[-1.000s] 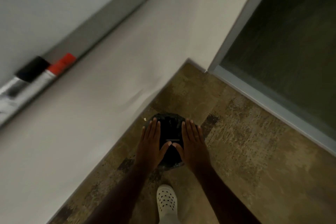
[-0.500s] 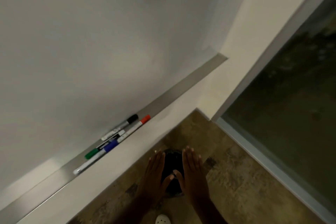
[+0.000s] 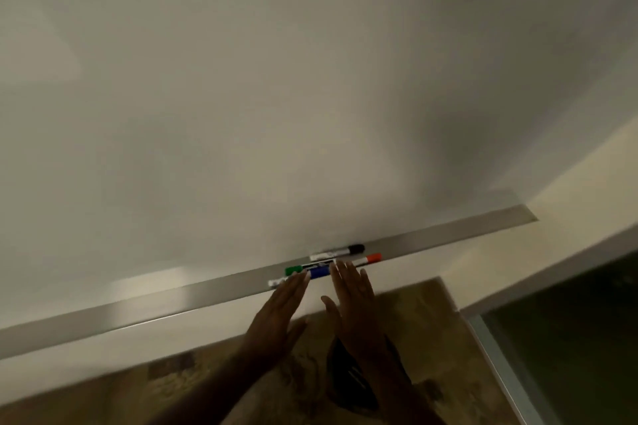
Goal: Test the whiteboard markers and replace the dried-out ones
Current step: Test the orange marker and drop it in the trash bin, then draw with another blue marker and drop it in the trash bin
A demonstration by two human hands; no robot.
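Note:
A wide blank whiteboard (image 3: 276,97) fills most of the view. Along its lower edge runs a metal tray (image 3: 448,231) with several markers lying in it: one with a black cap (image 3: 355,248), one with a red cap (image 3: 374,258), one with a green cap (image 3: 293,270) and one with a blue cap (image 3: 319,273). My left hand (image 3: 276,310) and my right hand (image 3: 355,300) are raised flat in front of the tray, fingers straight, fingertips just below the markers. Neither hand holds anything.
A round black bin (image 3: 348,379) stands on the mottled brown floor (image 3: 431,338) below my right forearm. A beige wall strip (image 3: 518,252) lies under the tray. A dark glass panel in a grey frame (image 3: 569,338) is at the right.
The view has tilted up from the floor and bin to the whiteboard. Both flat hands have risen from over the bin to the tray, close to the markers.

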